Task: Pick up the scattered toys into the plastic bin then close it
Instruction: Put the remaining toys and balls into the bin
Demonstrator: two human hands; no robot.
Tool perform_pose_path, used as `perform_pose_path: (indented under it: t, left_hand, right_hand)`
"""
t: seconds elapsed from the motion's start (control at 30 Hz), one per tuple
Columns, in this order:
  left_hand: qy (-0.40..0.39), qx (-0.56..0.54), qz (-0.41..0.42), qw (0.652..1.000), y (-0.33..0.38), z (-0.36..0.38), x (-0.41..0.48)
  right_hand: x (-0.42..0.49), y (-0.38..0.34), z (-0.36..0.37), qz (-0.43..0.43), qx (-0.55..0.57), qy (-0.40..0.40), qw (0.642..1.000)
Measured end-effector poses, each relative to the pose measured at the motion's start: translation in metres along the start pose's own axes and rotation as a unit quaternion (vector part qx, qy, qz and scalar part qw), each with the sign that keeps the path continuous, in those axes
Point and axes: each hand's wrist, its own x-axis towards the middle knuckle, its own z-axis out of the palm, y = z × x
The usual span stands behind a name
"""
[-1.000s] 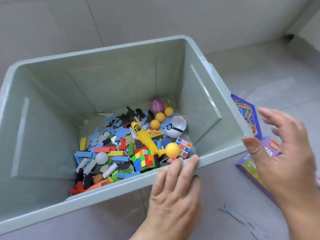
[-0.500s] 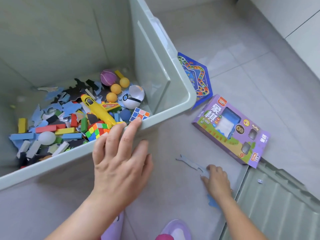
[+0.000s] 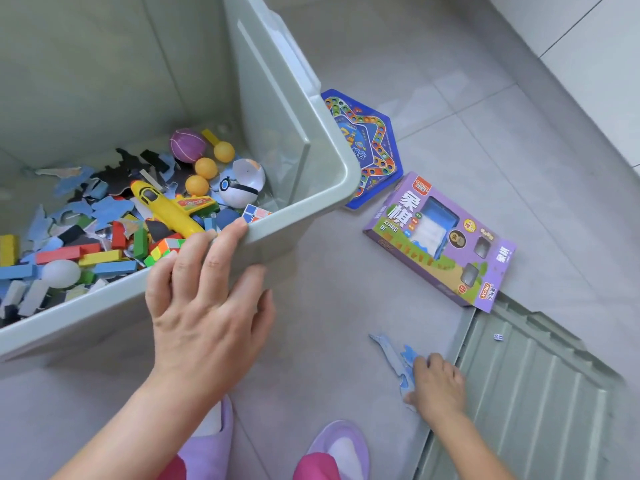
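The grey-green plastic bin [image 3: 304, 216] fills the upper left, holding several toys: a yellow plane [image 3: 166, 207], coloured blocks, orange balls and blue puzzle pieces. My left hand [image 3: 204, 303] rests on the bin's near rim with fingers spread over the edge. My right hand [image 3: 436, 382] is low on the floor, fingers down on a pale blue puzzle piece [image 3: 393, 355]; whether it grips the piece I cannot tell. A purple game box [image 3: 440, 240] and a blue star-shaped game board [image 3: 363, 147] lie on the floor right of the bin.
The bin's ribbed lid [image 3: 526, 393] lies flat at the lower right, touching the purple box's corner. Grey tiled floor [image 3: 329, 323] lies between bin and lid. Purple slippers [image 3: 341, 445] show at the bottom edge. A white wall base runs along the upper right.
The view swung right and down from the bin. My right hand dropped from beside the bin to the floor and slid onto the blue puzzle piece. My left hand stayed on the rim.
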Motion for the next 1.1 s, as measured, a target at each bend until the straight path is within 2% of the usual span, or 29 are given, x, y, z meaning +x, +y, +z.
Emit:
perform_pose_path:
  t: [0.17,0.3,0.37,0.43,0.53,0.63,0.7,0.8,0.93,1.0,1.1]
  left_hand:
    - [-0.005,-0.006,0.004,1.0,-0.001,0.001,-0.001]
    - [-0.007,-0.025,-0.002,1.0,0.0,-0.001,-0.001]
    - [0.005,-0.08,-0.009,0.997,0.006,-0.003,-0.005]
    - [0.003,-0.172,0.023,0.985,0.02,0.002,-0.018]
    - [-0.133,-0.254,0.073,0.955,0.052,0.037,-0.057]
    - [-0.316,-0.193,0.107,0.923,0.068,0.093,-0.105]
    - [-0.384,-0.19,0.121,0.895,0.06,0.121,-0.122]
    - [-0.426,-0.174,0.164,0.873,0.042,0.14,-0.131]
    - [-0.438,-0.166,0.179,0.865,0.036,0.137,-0.133]
    - [-0.433,-0.168,0.172,0.869,0.037,0.135,-0.138]
    - [-0.472,-0.184,0.141,0.85,0.037,0.127,-0.136]
  right_hand:
    - [0.006,0.006,-0.002,0.021,0.073,0.024,0.997]
    - [0.007,0.007,-0.005,0.02,0.092,0.001,0.996]
    - [0.005,0.003,-0.002,0.014,0.125,0.004,0.992]
    - [0.0,-0.006,0.001,0.009,0.186,0.013,0.982]
    - [-0.01,-0.037,0.005,-0.048,0.255,0.003,0.966]
    - [-0.024,-0.085,0.008,-0.121,0.25,0.009,0.961]
    - [-0.034,-0.115,0.012,-0.149,0.268,0.026,0.952]
    - [-0.044,-0.14,0.014,-0.14,0.312,0.048,0.939]
    - [-0.055,-0.15,0.015,-0.135,0.343,0.075,0.927]
    - [-0.056,-0.151,0.015,-0.114,0.374,0.055,0.919]
    - [-0.055,-0.152,0.012,-0.107,0.385,0.01,0.916]
